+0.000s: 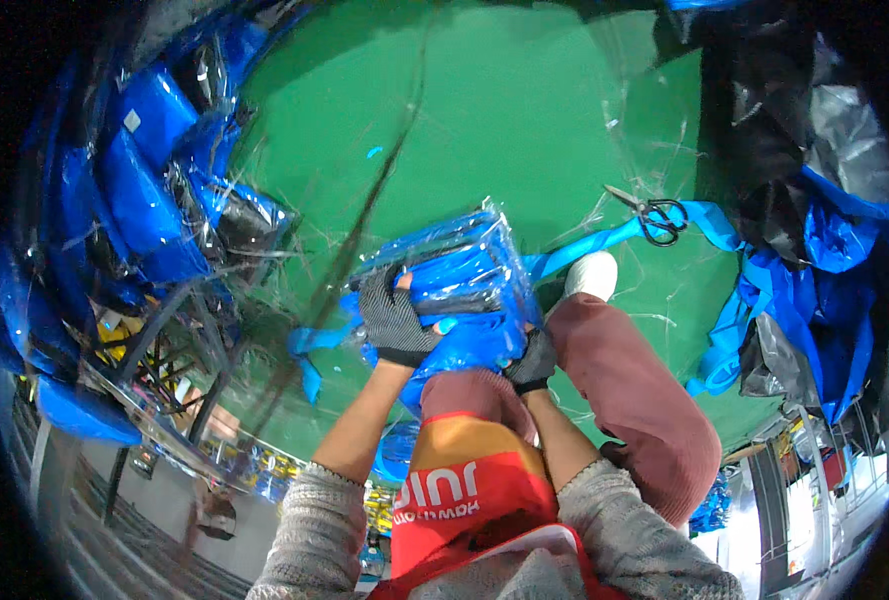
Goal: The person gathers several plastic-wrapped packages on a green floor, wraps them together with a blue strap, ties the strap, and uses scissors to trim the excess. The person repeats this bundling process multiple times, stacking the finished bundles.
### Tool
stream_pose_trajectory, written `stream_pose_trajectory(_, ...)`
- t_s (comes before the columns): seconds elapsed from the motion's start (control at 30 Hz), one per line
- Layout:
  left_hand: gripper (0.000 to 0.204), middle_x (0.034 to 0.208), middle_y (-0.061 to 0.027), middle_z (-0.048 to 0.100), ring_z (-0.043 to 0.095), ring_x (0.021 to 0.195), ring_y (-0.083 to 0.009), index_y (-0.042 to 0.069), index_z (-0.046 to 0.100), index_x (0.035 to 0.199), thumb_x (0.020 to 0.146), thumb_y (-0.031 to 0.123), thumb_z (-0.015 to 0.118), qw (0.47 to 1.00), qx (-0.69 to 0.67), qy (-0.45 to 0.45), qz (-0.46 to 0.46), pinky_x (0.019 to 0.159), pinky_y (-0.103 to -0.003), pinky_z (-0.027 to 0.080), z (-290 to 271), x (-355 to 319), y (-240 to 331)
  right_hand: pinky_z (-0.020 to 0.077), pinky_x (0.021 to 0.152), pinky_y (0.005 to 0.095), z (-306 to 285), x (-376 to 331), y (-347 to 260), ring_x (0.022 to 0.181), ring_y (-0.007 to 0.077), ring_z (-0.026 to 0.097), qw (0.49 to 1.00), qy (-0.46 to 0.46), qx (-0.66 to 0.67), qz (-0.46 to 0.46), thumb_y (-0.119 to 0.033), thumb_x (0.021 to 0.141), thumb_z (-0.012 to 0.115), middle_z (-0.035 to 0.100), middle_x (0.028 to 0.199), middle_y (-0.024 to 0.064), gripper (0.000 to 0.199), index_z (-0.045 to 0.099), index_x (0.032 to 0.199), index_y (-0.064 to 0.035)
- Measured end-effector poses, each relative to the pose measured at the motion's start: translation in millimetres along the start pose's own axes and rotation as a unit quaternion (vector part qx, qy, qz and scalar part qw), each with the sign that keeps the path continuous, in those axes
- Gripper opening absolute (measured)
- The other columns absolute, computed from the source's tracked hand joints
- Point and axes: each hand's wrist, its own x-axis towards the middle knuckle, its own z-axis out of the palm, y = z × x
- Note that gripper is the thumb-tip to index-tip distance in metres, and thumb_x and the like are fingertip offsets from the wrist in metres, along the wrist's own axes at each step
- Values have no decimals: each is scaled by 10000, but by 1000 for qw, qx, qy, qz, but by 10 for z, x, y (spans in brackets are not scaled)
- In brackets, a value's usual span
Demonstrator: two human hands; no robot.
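Green floor; both hands (396, 318) clutch bagged blue pack (459, 275).

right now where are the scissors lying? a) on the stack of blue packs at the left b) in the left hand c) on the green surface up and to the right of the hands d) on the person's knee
c: the scissors lie open on the green surface, beside a blue strap, apart from both gloved hands, the left hand and right hand, which grip a blue plastic-wrapped bundle.
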Motion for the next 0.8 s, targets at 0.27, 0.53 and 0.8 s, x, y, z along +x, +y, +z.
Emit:
stream_pose_trajectory(0.27,704,1179,-232,471,442,1090,-405,38,478,1138,723,604,536,999,25,-30,-27,929,-525,318,-164,45,89,467,735,462,-355,165,-178,856,383,583,989,-139,-53,12,-572,661,650,588,991,205,817,399,1250,-63)
stream_pose_trajectory(0.53,729,1224,-287,461,464,1099,-440,23,347,1329,842,561,420,814,-186,187,-517,912,-468,371,123,-1172,131,218,984,601,-686,620,-1742,1202,421,371,889,-35,-252,-382,-598,633,647,425,1269,254,1018,256,1368,-12)
stream_pose_trajectory(0.8,574,1242,-239,481,460,1133,-405,34,383,1321,895,418,360,839,-130,54,-526,970,-449,348,617,-1518,-144,75,1033,637,-304,1045,-1926,1257,403,296,849,-174,-374,-332,-668,588,615,378,1312,257,1012,394,1296,20)
